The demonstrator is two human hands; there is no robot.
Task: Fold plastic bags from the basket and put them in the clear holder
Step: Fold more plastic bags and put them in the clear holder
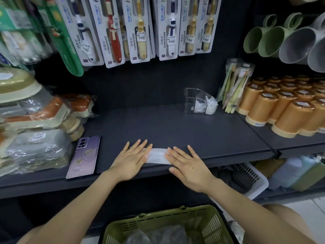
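Note:
A white plastic bag (157, 155), folded into a narrow flat strip, lies along the front edge of the dark shelf (167, 124). My left hand (131, 159) presses flat on its left end with straight fingers. My right hand (188, 164) presses flat on its right end the same way. The clear holder (191, 97) stands at the back right of the shelf and holds a couple of folded white bags. Below me sits the green basket (207, 219) with crumpled clear bags inside.
A purple phone (84, 155) lies left of my left hand. Wrapped soap dishes (35, 134) are stacked at the far left. Orange cups (284, 110) and a toothbrush pack (233, 85) stand right of the holder. Toothbrush cards hang above. A white basket (253, 175) sits on the lower shelf.

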